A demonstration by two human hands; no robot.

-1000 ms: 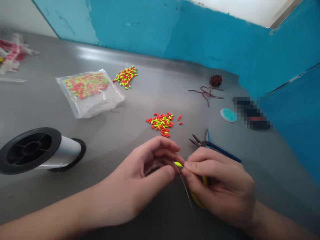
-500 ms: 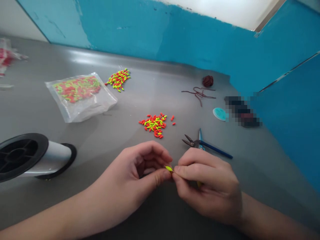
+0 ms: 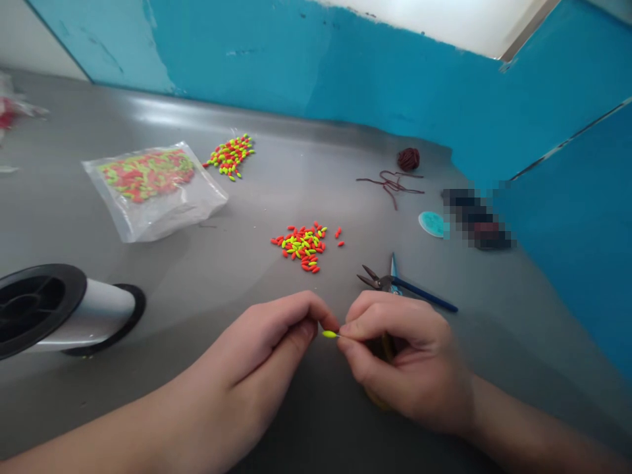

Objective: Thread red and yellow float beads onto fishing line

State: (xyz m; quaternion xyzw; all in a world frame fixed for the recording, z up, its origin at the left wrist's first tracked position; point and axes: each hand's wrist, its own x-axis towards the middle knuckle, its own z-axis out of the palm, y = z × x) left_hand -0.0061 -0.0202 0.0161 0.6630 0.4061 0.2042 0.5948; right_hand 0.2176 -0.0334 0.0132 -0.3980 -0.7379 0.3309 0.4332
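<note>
- left hand (image 3: 261,342) pinched closed, just beside yellow-green bead (image 3: 328,334)
- right hand (image 3: 409,355) pinching thin line (image 3: 338,336) carrying that bead
- pliers (image 3: 378,281) on bench (image 3: 207,276), near right hand; bead pile (image 3: 301,247) beyond

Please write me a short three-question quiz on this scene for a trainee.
1. True or false: the yellow-green bead sits between the left hand and the right hand.
2. Which colours make up the loose bead pile? A) blue and white; B) red and yellow-green; C) black and brown.
3. What lies on its side at the left edge of the view?

Key: 1. True. 2. B. 3. The black-flanged spool.
</note>
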